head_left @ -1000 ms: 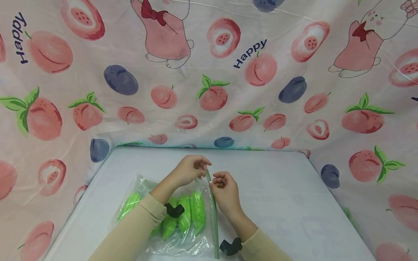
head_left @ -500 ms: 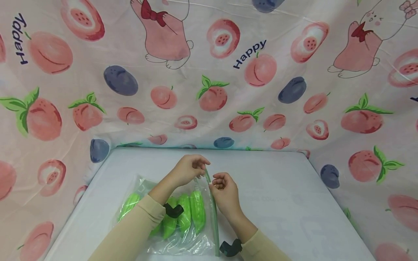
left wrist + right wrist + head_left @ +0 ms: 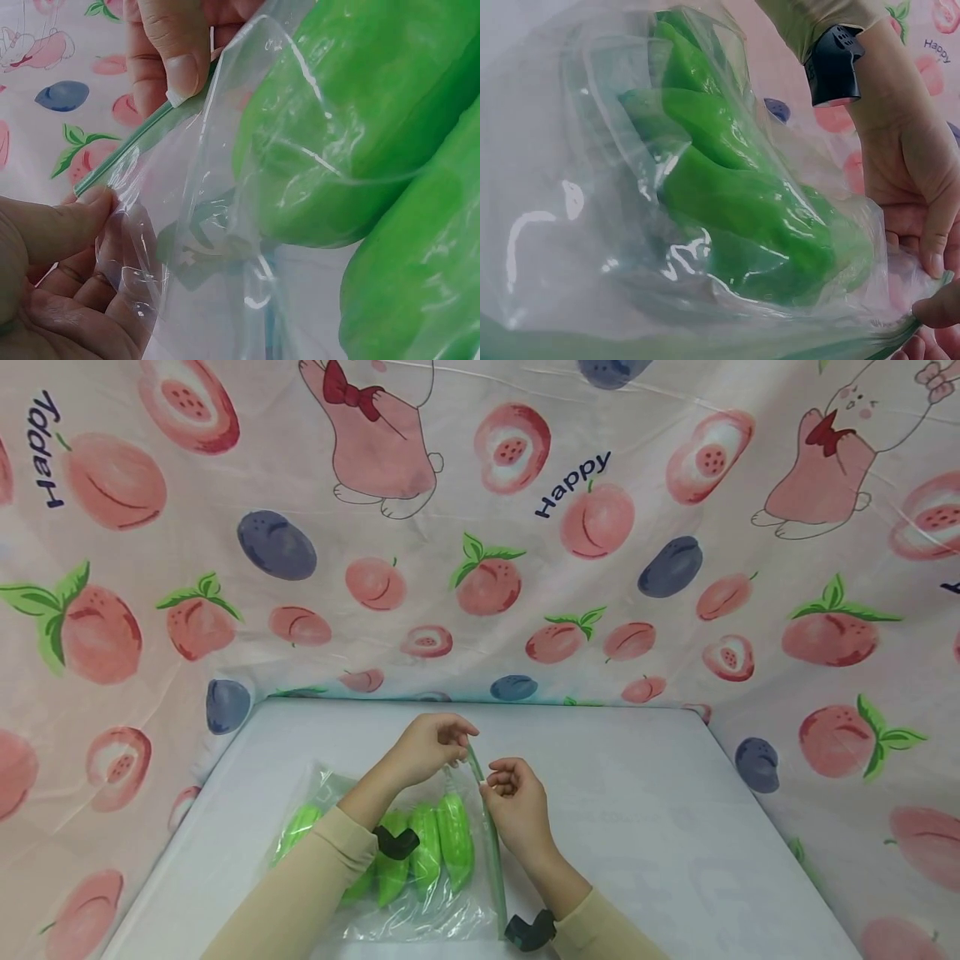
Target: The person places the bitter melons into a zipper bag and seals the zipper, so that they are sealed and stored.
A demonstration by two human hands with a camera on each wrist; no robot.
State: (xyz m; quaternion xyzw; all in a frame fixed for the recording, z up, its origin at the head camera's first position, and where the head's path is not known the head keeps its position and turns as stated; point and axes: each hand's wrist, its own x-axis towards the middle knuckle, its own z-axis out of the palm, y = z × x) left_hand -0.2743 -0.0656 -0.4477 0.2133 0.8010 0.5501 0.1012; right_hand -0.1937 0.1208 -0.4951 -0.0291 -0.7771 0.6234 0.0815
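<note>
A clear zip bag [image 3: 390, 927] with a green zip strip along its right side lies on the table. Inside are several long, bright green, ridged vegetable-like pieces [image 3: 455, 843]; my left forearm covers part of them. My left hand [image 3: 431, 750] pinches the bag's far corner at the end of the strip, as the left wrist view shows. Just nearer along the strip, my right hand [image 3: 519, 802] pinches a small white slider [image 3: 176, 97] between thumb and fingers. A short stretch of strip [image 3: 131, 146] runs between the two hands. The bag's far edge is lifted there.
The white table [image 3: 637, 827] extends to the right of the bag. Behind and at both sides hangs a pink cloth [image 3: 420, 568] printed with fruit and rabbits. Black wrist cameras [image 3: 531, 930] sit at both cuffs.
My left hand has shifted slightly left and away, and the stretch of strip between the hands is longer. The strip's near end has moved away from me. My right hand stays almost in place.
</note>
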